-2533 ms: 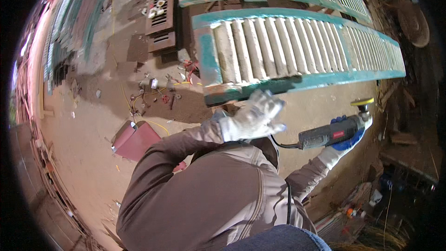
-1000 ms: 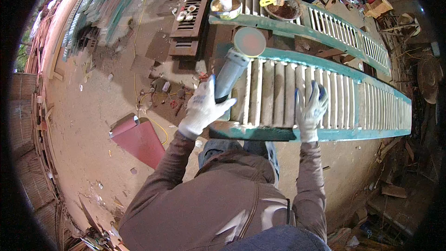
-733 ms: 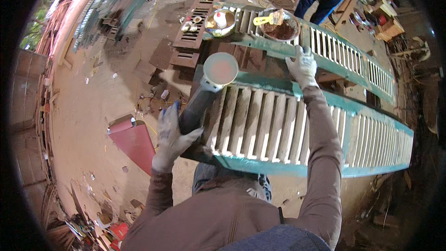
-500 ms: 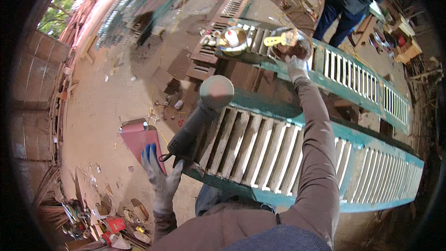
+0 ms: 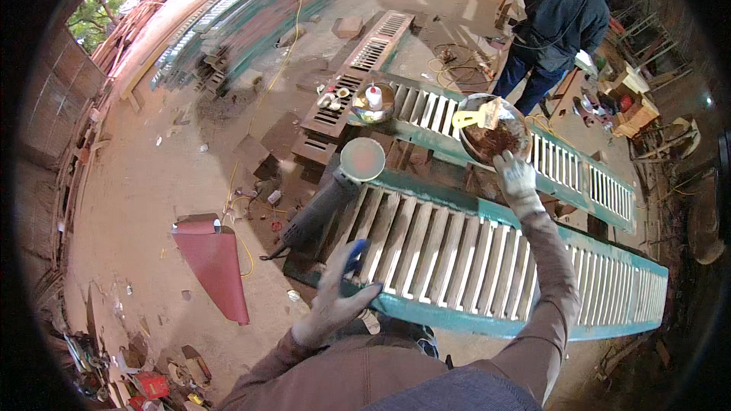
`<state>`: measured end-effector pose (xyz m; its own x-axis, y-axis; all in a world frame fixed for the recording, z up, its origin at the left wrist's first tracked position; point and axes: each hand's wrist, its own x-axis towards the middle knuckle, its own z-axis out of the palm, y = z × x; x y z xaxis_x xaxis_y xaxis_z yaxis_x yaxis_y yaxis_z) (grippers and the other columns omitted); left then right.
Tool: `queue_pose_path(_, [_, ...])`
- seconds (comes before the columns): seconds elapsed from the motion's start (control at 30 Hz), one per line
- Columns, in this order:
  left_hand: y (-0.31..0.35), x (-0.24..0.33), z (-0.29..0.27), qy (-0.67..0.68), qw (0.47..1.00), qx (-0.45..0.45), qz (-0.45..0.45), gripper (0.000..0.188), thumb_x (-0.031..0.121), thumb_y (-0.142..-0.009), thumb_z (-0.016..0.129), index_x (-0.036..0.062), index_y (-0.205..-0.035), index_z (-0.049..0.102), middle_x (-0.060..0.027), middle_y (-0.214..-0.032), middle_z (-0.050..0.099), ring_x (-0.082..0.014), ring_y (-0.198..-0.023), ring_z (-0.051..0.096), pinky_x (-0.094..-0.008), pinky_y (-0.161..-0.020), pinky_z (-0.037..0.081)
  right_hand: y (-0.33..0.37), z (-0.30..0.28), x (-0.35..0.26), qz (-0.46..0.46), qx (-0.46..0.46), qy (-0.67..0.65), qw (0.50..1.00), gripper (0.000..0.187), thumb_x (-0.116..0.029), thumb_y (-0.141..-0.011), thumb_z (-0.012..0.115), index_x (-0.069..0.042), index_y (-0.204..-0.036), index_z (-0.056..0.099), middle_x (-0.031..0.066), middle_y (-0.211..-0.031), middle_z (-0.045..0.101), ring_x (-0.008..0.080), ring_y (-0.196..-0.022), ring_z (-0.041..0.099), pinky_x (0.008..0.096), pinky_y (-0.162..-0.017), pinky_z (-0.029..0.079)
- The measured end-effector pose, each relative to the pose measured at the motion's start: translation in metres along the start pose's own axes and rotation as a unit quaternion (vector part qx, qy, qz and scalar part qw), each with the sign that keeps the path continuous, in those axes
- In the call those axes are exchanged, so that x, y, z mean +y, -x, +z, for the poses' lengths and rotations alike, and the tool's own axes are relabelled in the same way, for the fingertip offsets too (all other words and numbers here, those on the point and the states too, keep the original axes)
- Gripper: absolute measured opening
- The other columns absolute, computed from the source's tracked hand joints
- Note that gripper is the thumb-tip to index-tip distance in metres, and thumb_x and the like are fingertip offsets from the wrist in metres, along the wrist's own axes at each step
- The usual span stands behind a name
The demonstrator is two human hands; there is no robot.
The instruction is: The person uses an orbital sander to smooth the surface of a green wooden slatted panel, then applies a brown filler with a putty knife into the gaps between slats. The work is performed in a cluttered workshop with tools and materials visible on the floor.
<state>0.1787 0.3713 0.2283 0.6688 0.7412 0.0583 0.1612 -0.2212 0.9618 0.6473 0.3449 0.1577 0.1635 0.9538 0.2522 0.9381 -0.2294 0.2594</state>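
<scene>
- Centre of the frame: a long teal louvred shutter (image 5: 487,259) lies flat, running down to the lower right, its slats sanded pale.
- The left hand (image 5: 339,297), gloved, rests loose and open on the shutter's near left end, clasping nothing.
- Just above it, a disc sander (image 5: 335,194) lies on the shutter's left end, disc up.
- The right hand (image 5: 516,181), gloved, reaches to the rim of a metal bowl (image 5: 491,135) of brown paste; whether it grips is unclear.
- Left: dusty earth floor (image 5: 152,183) with a red sheet (image 5: 213,259).
- Upper right: another person (image 5: 560,19) stands.
</scene>
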Motion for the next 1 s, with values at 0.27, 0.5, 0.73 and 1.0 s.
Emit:
queue_pose_path(0.27, [-0.039,-0.042,0.052,0.565,0.737,-0.229,-0.293,0.066,0.055,-0.103,0.054,0.0189,-0.156,0.038,-0.0155,-0.149,0.052,-0.0289,-0.129,0.058,-0.0572,-0.102,0.053,0.204,-0.227,-0.139,-0.037,0.026,0.056,0.997,0.027,-0.022,-0.081,0.069,-0.013,-0.107,0.066,0.0025,-0.102,0.064,0.0183,-0.077,0.064,0.0359,-0.064,0.05])
queue_pose_path(0.5, [0.027,-0.097,0.049,0.532,0.78,-0.313,-0.1,0.046,0.028,-0.105,0.056,0.0042,-0.144,0.053,-0.011,-0.143,0.059,-0.0215,-0.13,0.059,-0.0377,-0.114,0.045,0.304,-0.274,-0.268,-0.005,-0.043,-0.02,0.999,0.037,-0.034,-0.08,0.078,-0.012,-0.109,0.068,0.0067,-0.104,0.066,0.0227,-0.081,0.068,0.037,-0.065,0.053])
queue_pose_path(0.73, [0.121,-0.065,0.032,0.349,0.906,-0.235,0.057,0.07,0.049,-0.102,0.057,0.0008,-0.15,0.044,-0.014,-0.156,0.044,-0.024,-0.144,0.044,-0.0396,-0.124,0.029,0.31,-0.309,-0.32,0.13,-0.017,-0.073,0.989,0.053,-0.028,-0.085,0.073,-0.014,-0.134,0.06,0.0124,-0.131,0.061,0.0268,-0.096,0.069,0.0391,-0.074,0.057])
queue_pose_path(1.0, [0.197,-0.033,0.079,0.389,0.884,-0.25,-0.074,0.063,0.039,-0.111,0.038,0.0045,-0.162,0.025,-0.013,-0.167,0.026,-0.0236,-0.154,0.027,-0.0382,-0.128,0.019,0.355,-0.285,-0.351,0.172,0.125,-0.121,0.97,0.065,-0.028,-0.079,0.077,-0.017,-0.14,0.059,0.0178,-0.128,0.062,0.0317,-0.109,0.067,0.0427,-0.079,0.056])
